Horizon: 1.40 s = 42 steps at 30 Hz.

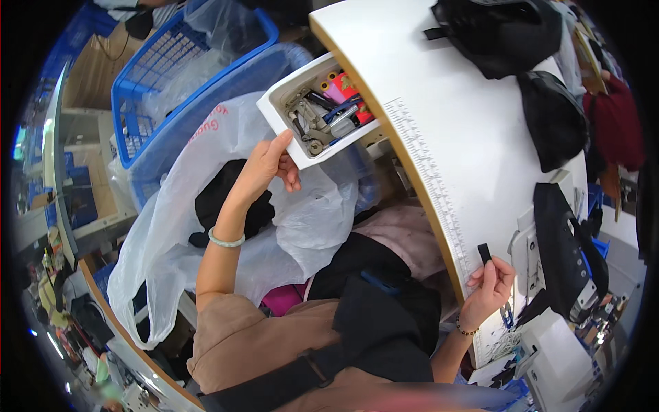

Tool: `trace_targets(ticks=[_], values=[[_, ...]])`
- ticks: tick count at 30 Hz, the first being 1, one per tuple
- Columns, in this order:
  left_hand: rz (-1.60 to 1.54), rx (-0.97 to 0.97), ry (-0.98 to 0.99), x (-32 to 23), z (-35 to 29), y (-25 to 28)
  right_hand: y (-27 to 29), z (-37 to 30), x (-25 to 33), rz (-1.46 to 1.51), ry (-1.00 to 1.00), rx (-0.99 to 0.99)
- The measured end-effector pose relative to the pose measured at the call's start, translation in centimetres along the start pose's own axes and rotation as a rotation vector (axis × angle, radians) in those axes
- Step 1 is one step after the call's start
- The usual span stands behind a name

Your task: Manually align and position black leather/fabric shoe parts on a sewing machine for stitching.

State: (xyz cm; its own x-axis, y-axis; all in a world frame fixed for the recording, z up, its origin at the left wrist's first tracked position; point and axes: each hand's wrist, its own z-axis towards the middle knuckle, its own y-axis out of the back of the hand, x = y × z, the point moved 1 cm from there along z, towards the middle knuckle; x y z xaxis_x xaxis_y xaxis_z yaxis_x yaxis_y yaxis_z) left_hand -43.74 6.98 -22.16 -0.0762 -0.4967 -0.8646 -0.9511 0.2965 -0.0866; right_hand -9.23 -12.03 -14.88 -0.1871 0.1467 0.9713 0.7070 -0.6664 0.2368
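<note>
My left hand [266,167] grips the front edge of a small white drawer [296,147] pulled out from under the white worktable [446,110]. The drawer holds metal tools [312,123], a blue-handled tool and red and pink items. My right hand [489,287] rests at the table's near edge and pinches a small black strip [484,253] between thumb and fingers, next to the printed ruler [432,182] along the edge.
A large white plastic bag [206,226] with dark fabric inside sits under the drawer. Blue plastic baskets [171,75] stand to the left. Black fabric pieces [549,117] lie on the table. A sewing machine [559,254] is at the right.
</note>
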Motion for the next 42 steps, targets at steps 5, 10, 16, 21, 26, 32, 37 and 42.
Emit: trace_targets(ticks=[5, 10, 16, 21, 26, 32, 37, 42], values=[[0.011, 0.054, -0.007, -0.6, 2.0, -1.1, -0.5, -0.7, 0.6, 0.076, -0.028, 0.018], [-0.118, 0.118, -0.021, -1.0, 4.6, -3.0, 0.0, -0.3, 0.0, 0.164, -0.089, 0.077], [-0.043, 0.032, -0.020, -3.1, 7.5, -6.4, 0.4, 0.8, 0.2, 0.174, -0.052, 0.131], [-0.123, 0.205, -0.108, -3.4, 9.0, -9.1, 1.6, -0.1, 0.3, 0.278, 0.023, 0.076], [-0.150, 0.103, -0.159, -2.9, 9.3, -8.9, 5.4, -2.1, 0.6, 0.359, 0.022, 0.033], [0.879, -0.257, -0.630, -9.6, 2.4, -8.4, 10.7, -2.7, -0.2, 0.500, -0.048, -0.069], [0.677, 0.471, -0.630, -9.1, -6.6, -24.2, 9.8, -3.0, -0.3, 0.562, -0.012, 0.019], [0.511, 0.926, -0.618, -8.8, -9.5, -33.6, 11.8, -3.7, 2.3, 0.420, 0.220, -0.066]])
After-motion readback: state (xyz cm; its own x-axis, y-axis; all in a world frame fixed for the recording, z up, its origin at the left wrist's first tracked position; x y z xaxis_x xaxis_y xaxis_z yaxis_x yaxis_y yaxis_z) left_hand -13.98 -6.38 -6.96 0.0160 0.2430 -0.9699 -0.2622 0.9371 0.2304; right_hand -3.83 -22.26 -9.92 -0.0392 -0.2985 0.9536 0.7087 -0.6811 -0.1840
